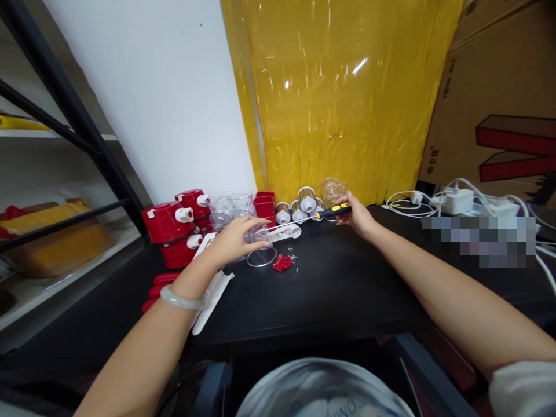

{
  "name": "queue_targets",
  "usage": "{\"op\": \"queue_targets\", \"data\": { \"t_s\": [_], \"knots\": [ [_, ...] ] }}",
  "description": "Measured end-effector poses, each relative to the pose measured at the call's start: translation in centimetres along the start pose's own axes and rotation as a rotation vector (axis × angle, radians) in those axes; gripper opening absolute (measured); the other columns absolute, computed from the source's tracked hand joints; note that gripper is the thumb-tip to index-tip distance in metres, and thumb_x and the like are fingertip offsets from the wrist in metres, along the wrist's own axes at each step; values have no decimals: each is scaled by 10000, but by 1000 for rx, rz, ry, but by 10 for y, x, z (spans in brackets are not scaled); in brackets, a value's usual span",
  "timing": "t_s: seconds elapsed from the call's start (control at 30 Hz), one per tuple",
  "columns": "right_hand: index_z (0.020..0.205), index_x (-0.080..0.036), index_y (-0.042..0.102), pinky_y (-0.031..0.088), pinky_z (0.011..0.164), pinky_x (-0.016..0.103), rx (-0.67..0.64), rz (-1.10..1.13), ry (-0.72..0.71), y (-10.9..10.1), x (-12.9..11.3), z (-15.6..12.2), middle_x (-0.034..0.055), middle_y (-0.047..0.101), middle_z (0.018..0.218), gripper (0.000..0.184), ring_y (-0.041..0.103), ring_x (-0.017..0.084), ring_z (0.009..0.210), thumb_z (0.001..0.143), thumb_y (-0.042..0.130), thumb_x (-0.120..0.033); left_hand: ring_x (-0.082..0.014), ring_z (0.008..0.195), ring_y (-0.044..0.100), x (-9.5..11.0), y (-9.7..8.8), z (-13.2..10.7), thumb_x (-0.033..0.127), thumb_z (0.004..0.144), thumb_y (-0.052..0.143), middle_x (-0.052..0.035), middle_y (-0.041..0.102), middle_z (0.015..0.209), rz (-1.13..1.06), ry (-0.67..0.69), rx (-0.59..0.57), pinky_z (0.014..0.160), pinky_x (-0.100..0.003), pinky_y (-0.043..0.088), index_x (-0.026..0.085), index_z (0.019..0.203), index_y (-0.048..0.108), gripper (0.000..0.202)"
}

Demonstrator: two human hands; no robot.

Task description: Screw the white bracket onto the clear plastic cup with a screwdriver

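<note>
My left hand (234, 238) is closed around a clear plastic cup (262, 248) that stands mouth-down on the black table (330, 289). My right hand (358, 216) grips a screwdriver (324, 214) by its black and yellow handle; the thin shaft runs left and its tip reaches the cup's top. A white plastic part (284, 233) lies just behind the cup. Small red pieces (282, 263) and tiny screws (293, 258) lie beside the cup's rim.
Red lids with white knobs (171, 223) and clear cups (230, 205) crowd the table's back left. Metal-banded clear cups (304, 204) stand along the yellow plastic sheet (343, 92). White cables and adapters (452, 201) lie at right. A metal shelf rack (65, 139) stands at left.
</note>
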State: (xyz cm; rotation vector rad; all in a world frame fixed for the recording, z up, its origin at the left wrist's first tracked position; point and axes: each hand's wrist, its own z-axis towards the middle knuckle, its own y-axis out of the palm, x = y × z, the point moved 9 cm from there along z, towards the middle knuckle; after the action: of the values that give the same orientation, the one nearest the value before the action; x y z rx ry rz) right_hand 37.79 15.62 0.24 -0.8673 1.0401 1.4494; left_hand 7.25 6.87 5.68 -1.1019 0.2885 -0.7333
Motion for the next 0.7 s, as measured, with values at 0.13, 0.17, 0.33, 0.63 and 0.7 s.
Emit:
{"op": "queue_targets", "data": {
  "t_s": [0.13,0.17,0.33,0.63,0.7],
  "knots": [
    [758,-236,539,448,481,309,-15,-190,-75,-2,-4,3,-73,358,430,633,389,113,387,716,535,-867,-303,1129,584,0,-1,0,542,881,697,-80,627,1206,-1,-2,1,1006,-492,465,291,1315,603,510],
    [755,-235,542,448,480,307,-21,-200,-82,-2,-5,3,-72,363,436,620,389,111,392,706,564,-853,-302,1126,586,0,-1,0,539,881,698,-79,629,1200,0,2,3,1005,-490,464,290,1316,603,510],
    [800,-241,552,447,487,274,-19,-125,-57,-1,-4,4,-28,528,606,375,474,115,485,730,677,-587,-291,1128,586,1,-1,0,527,881,704,-76,630,1209,4,5,6,1011,-481,460,286,1314,598,507],
    [776,-235,554,468,498,304,-21,-255,-107,-3,-8,3,-4,539,641,481,504,141,509,813,532,-714,-299,1184,593,1,-2,0,539,866,715,-80,637,1317,23,2,22,1040,-485,460,285,1372,552,589],
    [723,-231,538,461,494,303,-42,-344,-117,-3,-9,3,-17,498,571,561,487,137,486,769,552,-789,-305,1216,587,2,-3,0,545,862,716,-84,631,1349,22,-4,25,1057,-483,455,275,1392,537,621]
  ]
}}
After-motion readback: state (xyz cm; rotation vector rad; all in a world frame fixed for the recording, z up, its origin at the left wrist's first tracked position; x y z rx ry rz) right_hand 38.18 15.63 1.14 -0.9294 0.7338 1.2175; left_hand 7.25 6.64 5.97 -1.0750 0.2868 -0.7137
